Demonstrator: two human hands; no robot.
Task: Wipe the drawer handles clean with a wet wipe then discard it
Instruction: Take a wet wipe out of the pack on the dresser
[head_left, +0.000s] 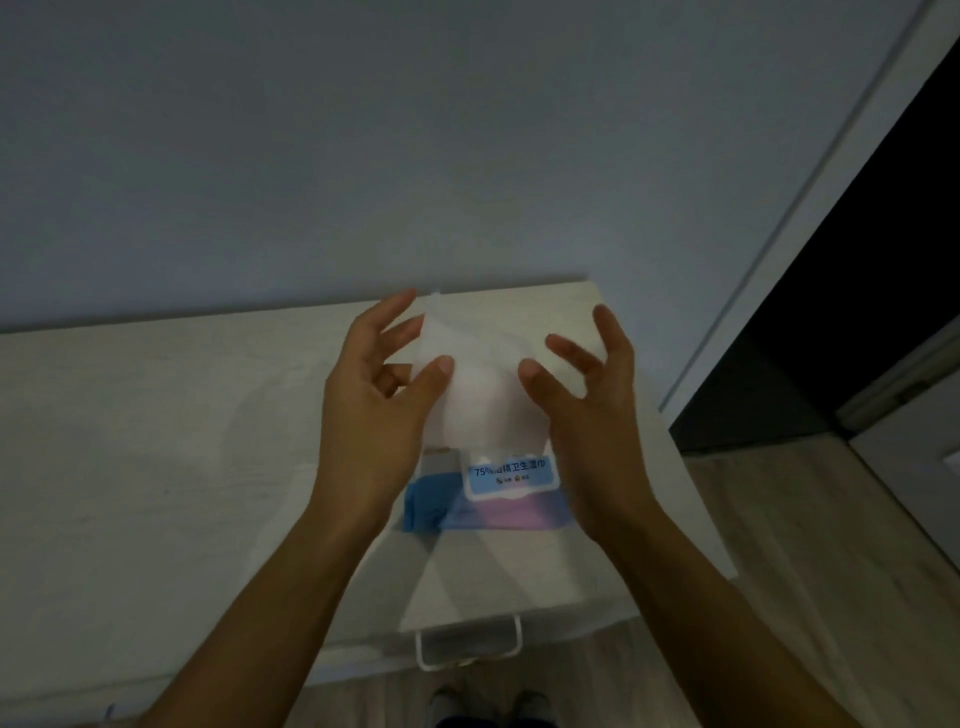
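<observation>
Thumb and fingers of the left hand (374, 400) are pinching the wet wipe (475, 384) by its left edge; the right hand (589, 405) is gripping the opposite edge, likely spreading the sheet flat for wiping. Wipe is hanging just above the wipe pack (506, 480) on the dresser top (156, 441), with 1 drawer handle (420, 647) showing below, not yet wiped.

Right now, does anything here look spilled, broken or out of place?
Nothing stands out. The wipe pack lies flat on the white cabinet top, its label flap seemingly lifted, which fits the wet wipe the left hand pinches above it.
</observation>
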